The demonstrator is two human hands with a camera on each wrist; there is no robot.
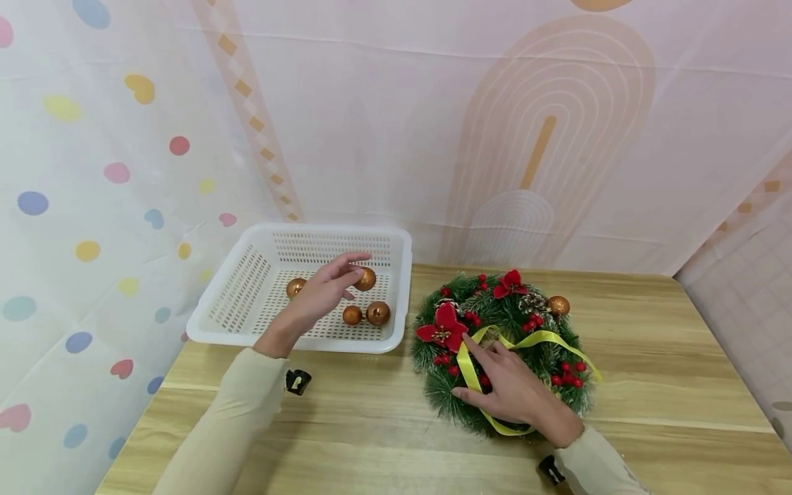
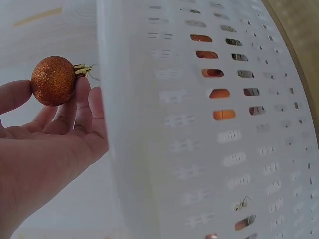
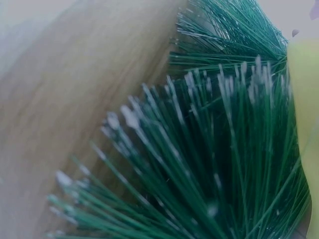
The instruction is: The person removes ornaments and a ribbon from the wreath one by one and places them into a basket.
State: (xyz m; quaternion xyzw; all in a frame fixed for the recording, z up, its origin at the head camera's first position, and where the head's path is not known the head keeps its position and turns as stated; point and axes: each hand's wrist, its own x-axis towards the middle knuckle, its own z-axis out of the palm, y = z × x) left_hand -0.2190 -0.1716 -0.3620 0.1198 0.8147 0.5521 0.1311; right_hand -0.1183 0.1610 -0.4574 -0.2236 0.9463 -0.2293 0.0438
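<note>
Over the white basket (image 1: 405, 289), my left hand (image 1: 324, 292) pinches a glittery copper-orange Christmas bauble (image 1: 365, 279) between thumb and fingertips. The left wrist view shows the bauble (image 2: 52, 82) with its gold cap pointing toward the basket's slotted wall (image 2: 174, 129). My right hand (image 1: 510, 388) lies on the near part of a green Christmas wreath (image 1: 445, 392), index finger and thumb extended across a yellow ribbon (image 1: 468, 368). Its other fingers are partly hidden. The wreath carries red flowers (image 1: 447, 328), red berries, pinecones and one copper bauble (image 1: 559, 305) at its far right edge.
More baubles lie in the basket: one shiny (image 1: 295, 287) left of my hand, a small one (image 1: 352, 315) and a larger one (image 1: 378, 313) below it. Basket and wreath stand side by side on a wooden table (image 1: 371, 426). A patterned cloth (image 1: 383, 137) hangs behind.
</note>
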